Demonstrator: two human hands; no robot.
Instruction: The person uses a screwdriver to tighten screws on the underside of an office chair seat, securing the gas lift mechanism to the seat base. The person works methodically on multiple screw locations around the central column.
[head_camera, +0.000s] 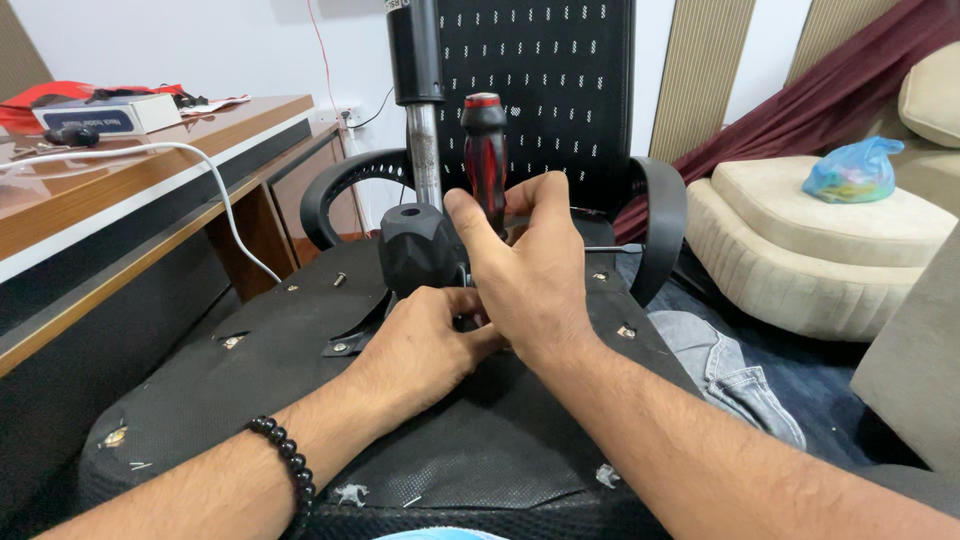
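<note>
Right hand (525, 275) grip closed around red-black screwdriver (485, 150); left hand (425, 345) grip pinching mechanism beneath black knob (420, 250).

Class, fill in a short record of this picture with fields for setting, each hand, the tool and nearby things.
Setting: upturned office chair seat beside a wooden desk
Right hand: gripping a screwdriver with a red and black handle, held upright
Left hand: resting on the seat underside at the mechanism below a black knob
Wrist: black bead bracelet
Nearby: metal chair post, cream sofa, blue plastic bag
</note>
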